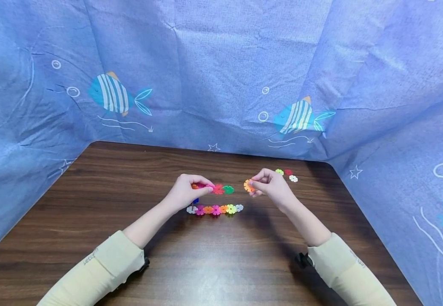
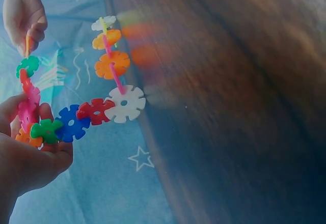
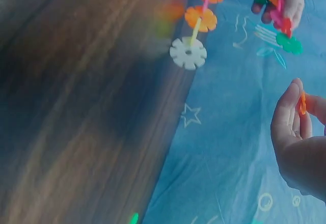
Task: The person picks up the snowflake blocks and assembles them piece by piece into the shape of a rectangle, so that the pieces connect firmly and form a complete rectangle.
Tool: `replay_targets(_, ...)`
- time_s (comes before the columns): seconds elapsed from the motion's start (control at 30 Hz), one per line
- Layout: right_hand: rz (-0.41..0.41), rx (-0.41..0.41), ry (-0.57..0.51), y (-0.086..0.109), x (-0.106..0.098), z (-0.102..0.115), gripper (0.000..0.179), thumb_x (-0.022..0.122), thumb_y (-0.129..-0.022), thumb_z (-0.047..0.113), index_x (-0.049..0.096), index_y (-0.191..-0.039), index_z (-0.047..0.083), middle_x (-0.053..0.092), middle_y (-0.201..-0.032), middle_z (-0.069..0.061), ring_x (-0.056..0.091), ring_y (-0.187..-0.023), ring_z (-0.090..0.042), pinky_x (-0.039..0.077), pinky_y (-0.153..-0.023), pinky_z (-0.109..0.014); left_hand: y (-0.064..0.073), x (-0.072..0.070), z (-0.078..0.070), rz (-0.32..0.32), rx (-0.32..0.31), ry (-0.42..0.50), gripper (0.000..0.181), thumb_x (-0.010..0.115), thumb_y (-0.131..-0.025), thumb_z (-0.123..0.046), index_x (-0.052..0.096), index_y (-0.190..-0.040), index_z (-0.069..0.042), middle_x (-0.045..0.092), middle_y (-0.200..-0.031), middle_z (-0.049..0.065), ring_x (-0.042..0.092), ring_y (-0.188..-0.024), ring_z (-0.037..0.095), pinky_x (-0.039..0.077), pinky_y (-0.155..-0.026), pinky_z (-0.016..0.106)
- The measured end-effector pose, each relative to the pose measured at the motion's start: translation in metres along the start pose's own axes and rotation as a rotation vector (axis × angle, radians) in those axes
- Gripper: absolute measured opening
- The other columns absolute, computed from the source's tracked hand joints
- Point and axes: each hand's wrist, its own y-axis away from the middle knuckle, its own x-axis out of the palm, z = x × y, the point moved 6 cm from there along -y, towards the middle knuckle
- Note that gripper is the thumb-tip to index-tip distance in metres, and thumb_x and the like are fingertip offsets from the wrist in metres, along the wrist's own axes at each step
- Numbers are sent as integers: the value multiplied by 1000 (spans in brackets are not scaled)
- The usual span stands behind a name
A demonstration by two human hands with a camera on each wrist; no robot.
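Observation:
My left hand pinches a pink flower-shaped plastic disc in a chain of interlocked discs. From it the chain runs right to a red disc and ends in a green disc. Behind the fingers it bends through orange, green, blue and red discs to a white corner disc. A nearer row of pink, orange and yellow discs ends in another white disc. My right hand holds a single orange disc between thumb and fingers, apart from the green end.
Beyond my right hand lie a loose yellow-green disc, a red disc and a white disc. The dark wooden table meets a blue fish-print cloth at its back and sides.

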Motion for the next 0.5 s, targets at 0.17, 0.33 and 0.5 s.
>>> replay_targets(0.17, 42, 24, -37, 0, 11, -6, 8, 60, -87, -4, 53, -88, -5, 68, -77, -4, 66, -61, -16, 57, -64, -34, 0, 0, -1, -2, -2, 0, 16, 75, -82, -24, 75, -94, -14, 72, -90, 1, 58, -74, 15, 51, -64, 27)
replay_targets(0.33, 60, 48, -63, 0, 19, -10, 10, 61, -86, -5, 53, -82, 1, 67, -74, -5, 66, -60, -17, 57, -63, -33, 0, 1, -1, 5, -17, 2, 14, 74, -82, -24, 75, -93, -16, 71, -89, 0, 58, -74, 17, 51, -64, 29)
replay_targets(0.5, 64, 63, -71, 0, 24, -11, 13, 61, -86, -4, 52, -79, 2, 67, -72, -6, 67, -59, -17, 57, -63, -33, -1, 4, -1, 16, -15, 2, 12, 74, -83, -23, 75, -92, -17, 71, -89, -1, 57, -72, 17, 51, -61, 29)
